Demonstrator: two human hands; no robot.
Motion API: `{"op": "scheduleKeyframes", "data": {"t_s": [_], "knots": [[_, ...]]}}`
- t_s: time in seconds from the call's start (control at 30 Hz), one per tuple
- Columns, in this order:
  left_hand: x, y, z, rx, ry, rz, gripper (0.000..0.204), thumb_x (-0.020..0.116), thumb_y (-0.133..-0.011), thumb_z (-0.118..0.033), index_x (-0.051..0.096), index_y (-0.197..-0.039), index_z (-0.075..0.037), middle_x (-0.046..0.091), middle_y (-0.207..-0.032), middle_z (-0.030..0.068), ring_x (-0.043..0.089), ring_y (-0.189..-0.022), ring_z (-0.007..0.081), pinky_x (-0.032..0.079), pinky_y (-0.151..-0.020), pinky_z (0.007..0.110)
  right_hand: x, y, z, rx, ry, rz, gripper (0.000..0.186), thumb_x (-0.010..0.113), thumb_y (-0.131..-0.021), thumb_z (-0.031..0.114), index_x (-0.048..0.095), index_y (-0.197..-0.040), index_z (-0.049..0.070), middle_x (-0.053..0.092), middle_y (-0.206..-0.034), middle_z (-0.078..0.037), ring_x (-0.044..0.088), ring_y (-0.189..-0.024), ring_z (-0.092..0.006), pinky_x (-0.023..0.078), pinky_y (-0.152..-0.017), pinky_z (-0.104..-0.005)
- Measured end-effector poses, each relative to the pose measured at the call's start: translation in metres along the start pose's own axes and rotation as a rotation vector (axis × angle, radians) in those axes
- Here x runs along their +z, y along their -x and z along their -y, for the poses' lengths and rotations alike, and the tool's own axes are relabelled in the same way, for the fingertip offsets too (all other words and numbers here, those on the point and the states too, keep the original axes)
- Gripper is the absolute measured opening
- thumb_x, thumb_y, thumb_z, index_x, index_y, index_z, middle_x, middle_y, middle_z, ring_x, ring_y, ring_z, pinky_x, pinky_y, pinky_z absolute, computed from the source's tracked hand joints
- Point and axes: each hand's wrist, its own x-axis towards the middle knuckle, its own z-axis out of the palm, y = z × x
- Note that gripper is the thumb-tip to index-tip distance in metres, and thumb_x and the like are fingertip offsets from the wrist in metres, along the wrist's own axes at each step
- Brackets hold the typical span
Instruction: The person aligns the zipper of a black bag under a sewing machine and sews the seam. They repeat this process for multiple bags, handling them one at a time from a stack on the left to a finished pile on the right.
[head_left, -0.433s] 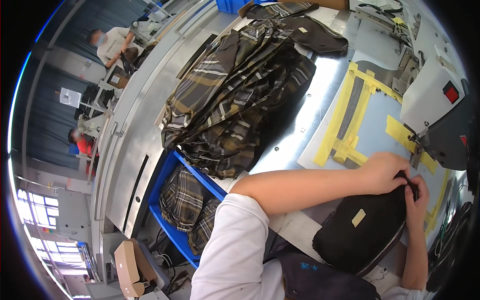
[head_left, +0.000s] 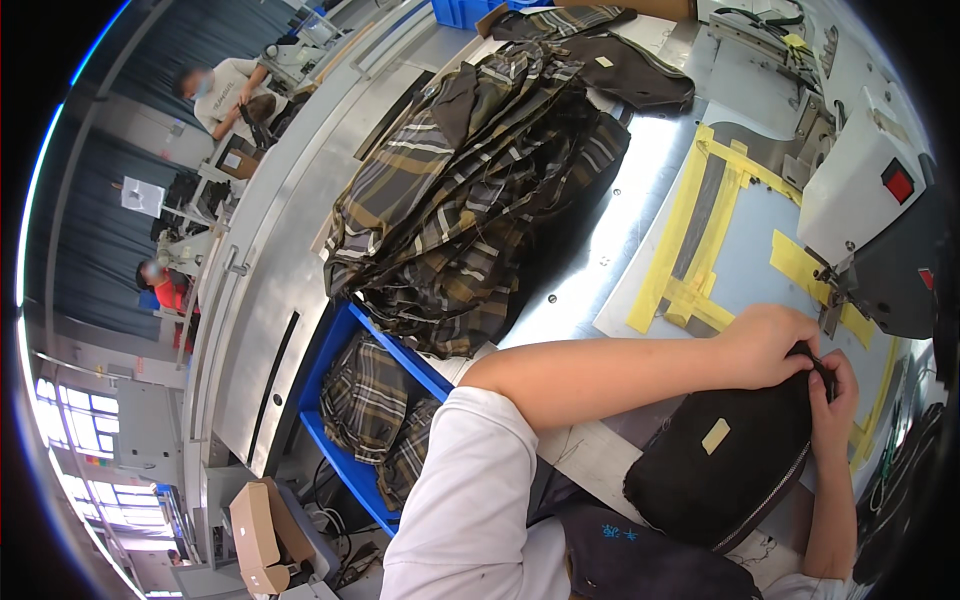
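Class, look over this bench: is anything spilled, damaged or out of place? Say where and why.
No spill or clear damage shows. The held black piece looks intact where visible. Oddest is the yellow tape near the machine: its overlapping, uneven strips look makeshift.

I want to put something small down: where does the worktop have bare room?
Bare metal worktop shows between the plaid fabric pile and the yellow-taped panel. It is crowded near the sewing machine head, where the left hand and right hand hold the black zip-edged workpiece.
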Motion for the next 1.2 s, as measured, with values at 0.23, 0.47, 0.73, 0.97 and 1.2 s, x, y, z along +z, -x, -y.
{"op": "scheduleKeyframes", "data": {"t_s": [0.23, 0.47, 0.73, 0.97, 1.2], "knots": [[0.000, 0.001, -0.001, 0.000, 0.018, -0.019, 0.015, 0.071, -0.075, -0.014, 0.063, -0.084, -0.005, 0.065, -0.082, 0.0108, 0.062, -0.080, 0.0338, 0.048, -0.069, 0.041, -0.001, 0.000, -0.002, 0.006, -0.050, 0.003, 0.010, 0.056, -0.088, 0.010, 0.048, -0.090, 0.003, 0.043, -0.084, -0.001, 0.041, -0.078, -0.0091, 0.034, -0.072, -0.0227], [0.000, 0.000, -0.003, -0.003, 0.028, -0.031, 0.015, 0.071, -0.075, -0.013, 0.064, -0.085, -0.005, 0.065, -0.082, 0.0108, 0.062, -0.079, 0.0335, 0.048, -0.069, 0.041, 0.002, 0.000, 0.005, 0.005, -0.090, -0.045, 0.009, 0.056, -0.086, 0.006, 0.048, -0.085, 0.002, 0.043, -0.080, -0.003, 0.042, -0.076, -0.0105, 0.036, -0.070, -0.0236], [0.002, -0.002, 0.001, -0.009, 0.034, -0.051, 0.015, 0.071, -0.076, -0.013, 0.063, -0.085, -0.005, 0.065, -0.081, 0.0116, 0.062, -0.078, 0.0341, 0.048, -0.069, 0.041, 0.002, 0.000, 0.006, -0.001, 0.016, -0.103, 0.009, 0.059, -0.083, 0.003, 0.050, -0.084, 0.002, 0.045, -0.078, -0.002, 0.043, -0.072, -0.0109, 0.036, -0.067, -0.0244], [-0.001, -0.001, -0.004, -0.043, 0.001, -0.054, 0.014, 0.072, -0.077, -0.013, 0.064, -0.086, -0.005, 0.066, -0.081, 0.0130, 0.063, -0.079, 0.0344, 0.049, -0.069, 0.041, 0.004, -0.003, 0.009, -0.054, 0.119, -0.137, 0.010, 0.061, -0.081, 0.003, 0.050, -0.082, 0.001, 0.047, -0.076, -0.003, 0.043, -0.069, -0.0115, 0.037, -0.064, -0.0254], [-0.001, -0.001, -0.003, -0.044, 0.004, -0.087, 0.014, 0.072, -0.077, -0.012, 0.064, -0.086, -0.004, 0.066, -0.080, 0.0139, 0.063, -0.079, 0.0347, 0.049, -0.068, 0.041, 0.005, -0.004, 0.021, 0.015, 0.104, -0.115, 0.012, 0.061, -0.083, 0.007, 0.051, -0.083, 0.002, 0.047, -0.077, -0.002, 0.043, -0.072, -0.0116, 0.037, -0.067, -0.0254]]}}
